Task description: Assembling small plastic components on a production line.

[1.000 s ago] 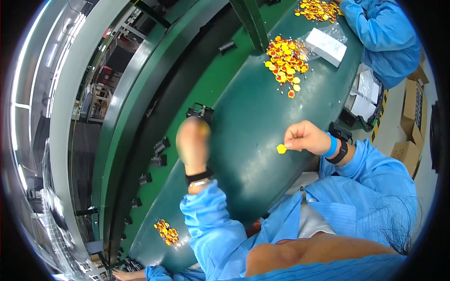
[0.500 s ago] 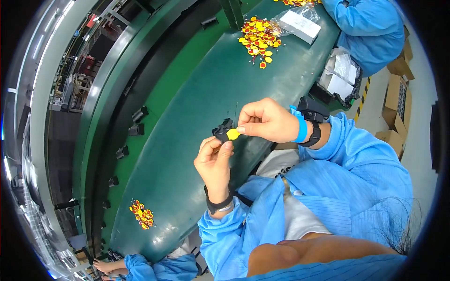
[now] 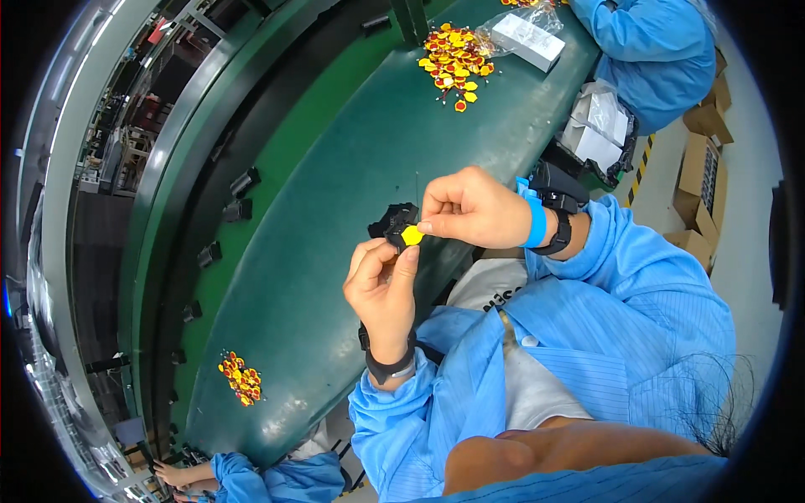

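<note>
Both hands are raised above the green worktop (image 3: 335, 251), close to the chest. The left hand (image 3: 381, 285) points fingers upward, closed around a small black part (image 3: 392, 223). The right hand (image 3: 470, 208) reaches in from the right, thumb and forefinger pinching a yellow piece (image 3: 411, 235) against that part.

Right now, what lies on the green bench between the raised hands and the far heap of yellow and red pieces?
Head view: only bare green bench top shows between them.
</note>
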Demonstrator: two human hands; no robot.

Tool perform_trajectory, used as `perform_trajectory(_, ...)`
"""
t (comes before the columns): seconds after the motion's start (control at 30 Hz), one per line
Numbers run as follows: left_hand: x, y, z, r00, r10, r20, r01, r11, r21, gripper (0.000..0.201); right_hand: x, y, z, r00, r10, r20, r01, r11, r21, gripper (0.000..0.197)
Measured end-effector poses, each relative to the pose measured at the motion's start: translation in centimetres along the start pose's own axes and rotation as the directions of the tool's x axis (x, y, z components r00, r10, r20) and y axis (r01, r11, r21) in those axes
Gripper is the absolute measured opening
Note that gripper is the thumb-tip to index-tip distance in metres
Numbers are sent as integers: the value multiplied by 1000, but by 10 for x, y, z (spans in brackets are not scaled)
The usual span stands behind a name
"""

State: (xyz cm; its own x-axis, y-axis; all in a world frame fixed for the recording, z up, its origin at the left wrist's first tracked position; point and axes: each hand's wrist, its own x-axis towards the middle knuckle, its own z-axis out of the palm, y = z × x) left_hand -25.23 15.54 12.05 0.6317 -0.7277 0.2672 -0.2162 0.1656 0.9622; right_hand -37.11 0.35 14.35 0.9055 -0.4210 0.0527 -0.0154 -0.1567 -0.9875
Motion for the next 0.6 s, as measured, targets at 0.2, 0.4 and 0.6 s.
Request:
perform_trajectory(0.2, 1, 1, -3, 1000, 25, 14, -26, 995, 101, 15, 6, 4, 4, 1000, -9, 26, 10, 999, -43, 13)
perform_trajectory(0.4, 4, -5, -4, 1000, -15, 27, 17, 998, -57, 10, 10, 12, 5, 999, 24, 22, -25, 999, 34, 12)
perform_trajectory(0.6, 1, -3, -2, 992, -124, 20, 126, 975, -185, 11, 14, 20, 2, 997, -9, 73, -4, 985, 171, 14)
